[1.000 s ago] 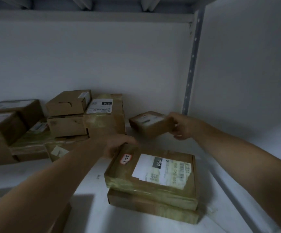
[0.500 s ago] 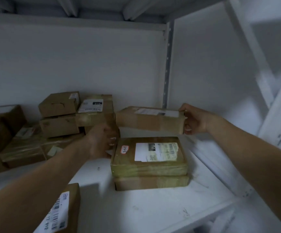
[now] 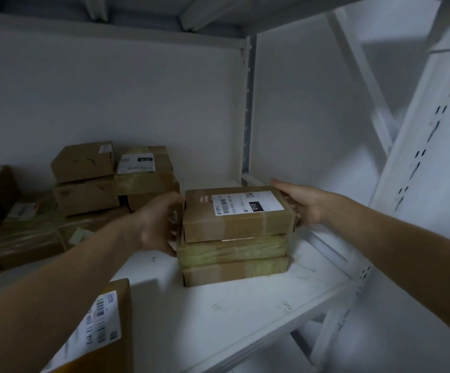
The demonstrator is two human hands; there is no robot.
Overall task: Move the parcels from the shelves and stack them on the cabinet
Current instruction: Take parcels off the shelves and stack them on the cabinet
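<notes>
A flat brown parcel with a white label (image 3: 237, 214) lies on top of two other flat parcels (image 3: 233, 261) on the white shelf (image 3: 218, 313). My right hand (image 3: 298, 201) holds the top parcel's right end, fingers along its far edge. My left hand (image 3: 159, 224) curls against the left side of the stack, at the top and middle parcels. A further group of brown parcels (image 3: 111, 179) is piled at the back left of the shelf.
A parcel with a barcode label (image 3: 97, 329) sits under my left forearm at the bottom left. More taped parcels (image 3: 22, 230) lie at the far left. The shelf's upright post (image 3: 248, 103) and perforated frame (image 3: 417, 162) stand to the right.
My right hand brought the small parcel from the back of the shelf forward and set it on the two stacked parcels. My left hand moved to the stack's left side.
</notes>
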